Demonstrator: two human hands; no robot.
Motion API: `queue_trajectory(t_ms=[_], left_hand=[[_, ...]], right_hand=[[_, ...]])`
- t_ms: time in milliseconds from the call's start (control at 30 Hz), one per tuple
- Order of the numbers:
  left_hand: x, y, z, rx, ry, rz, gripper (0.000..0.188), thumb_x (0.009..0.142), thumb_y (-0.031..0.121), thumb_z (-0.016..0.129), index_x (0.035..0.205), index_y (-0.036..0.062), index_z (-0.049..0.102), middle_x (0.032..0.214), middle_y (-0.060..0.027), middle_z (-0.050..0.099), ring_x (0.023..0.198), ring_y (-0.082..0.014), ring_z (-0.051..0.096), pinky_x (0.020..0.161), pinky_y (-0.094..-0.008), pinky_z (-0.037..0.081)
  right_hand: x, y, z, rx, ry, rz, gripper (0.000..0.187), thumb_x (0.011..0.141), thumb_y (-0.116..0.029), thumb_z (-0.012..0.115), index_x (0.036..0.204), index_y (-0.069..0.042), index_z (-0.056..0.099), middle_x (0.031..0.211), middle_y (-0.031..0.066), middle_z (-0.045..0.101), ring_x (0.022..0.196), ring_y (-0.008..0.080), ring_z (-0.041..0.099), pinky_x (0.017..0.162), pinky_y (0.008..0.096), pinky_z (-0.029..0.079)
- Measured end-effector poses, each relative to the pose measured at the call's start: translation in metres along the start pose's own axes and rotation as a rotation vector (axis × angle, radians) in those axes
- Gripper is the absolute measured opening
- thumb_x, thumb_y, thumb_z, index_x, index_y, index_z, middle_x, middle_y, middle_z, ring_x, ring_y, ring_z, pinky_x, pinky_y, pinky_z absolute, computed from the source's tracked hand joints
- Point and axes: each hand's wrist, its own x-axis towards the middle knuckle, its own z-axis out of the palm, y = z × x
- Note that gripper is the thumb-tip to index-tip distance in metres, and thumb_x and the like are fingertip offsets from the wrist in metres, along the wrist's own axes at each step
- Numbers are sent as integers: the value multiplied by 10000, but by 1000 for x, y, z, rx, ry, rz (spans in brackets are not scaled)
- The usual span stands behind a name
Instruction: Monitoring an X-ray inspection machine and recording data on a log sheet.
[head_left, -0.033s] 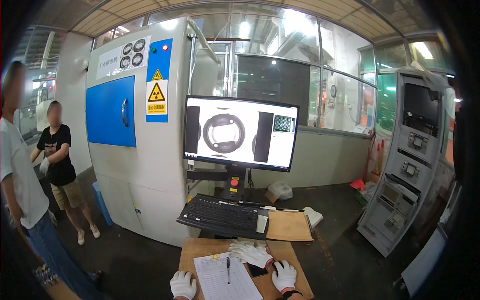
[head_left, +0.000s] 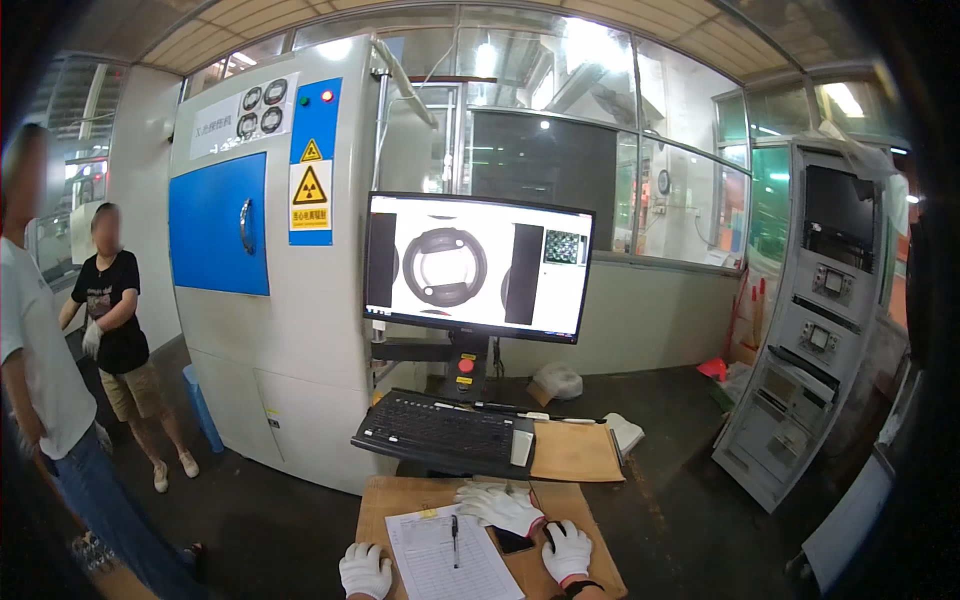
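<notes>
My left hand [head_left: 366,572], in a white knit glove, lies on the left edge of a cardboard surface [head_left: 383,497], fingers forward and slightly bent, holding nothing visible. Beside it is a printed sheet [head_left: 440,560] with a table grid, a pen [head_left: 455,541] lying on it. My right hand [head_left: 567,552], also gloved, rests over a dark computer mouse [head_left: 548,534], mostly hidden under the fingers. Between that hand and the sheet lies a black phone [head_left: 514,542]. A pair of white gloves [head_left: 500,508] sits just beyond. The monitor [head_left: 478,265] shows a grey ring-shaped part with two bright spots.
A black keyboard [head_left: 436,424] and a tan folder [head_left: 575,452] occupy the shelf below the monitor. At left stands a large grey cabinet [head_left: 225,350] with a blue door and warning signs. Two people [head_left: 115,300] stand farther left. An instrument rack [head_left: 790,400] is at right.
The whole view has shifted very slightly. Both hands and the things on the cardboard keep their places.
</notes>
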Motion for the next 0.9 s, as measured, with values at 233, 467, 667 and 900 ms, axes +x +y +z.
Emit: queue_trajectory(t_ms=[233,467,667,900], left_hand=[[-4,-4,3,-2,-28,-17,233,901,273,637,1057,110,693,1154,-122,686,1177,-350,604,994,-470,507],[-2,-3,3,-14,-59,-26,241,901,282,638,1058,107,692,1171,-125,689,1193,-349,600,1019,-469,499],[-1,0,-3,-18,-48,-36,230,901,273,637,1053,107,690,1170,-129,688,1178,-352,606,1006,-475,506],[-3,-5,3,-4,-32,-14,251,898,267,645,1080,101,693,1161,-147,684,1167,-364,607,1001,-479,506]], right_hand=[[0,1,2,-5,22,-40,454,817,-294,692,1259,-201,646,1271,106,612,1023,376,618,875,526,498],[-3,3,3,-27,30,-38,464,829,-299,691,1283,-209,648,1296,103,623,1044,375,624,894,519,501],[-3,-1,0,-36,33,-30,462,831,-304,694,1280,-210,646,1302,105,619,1042,373,626,896,516,503],[-1,4,5,17,-33,-7,467,839,-307,690,1290,-197,638,1312,117,615,1055,379,621,907,516,500]])
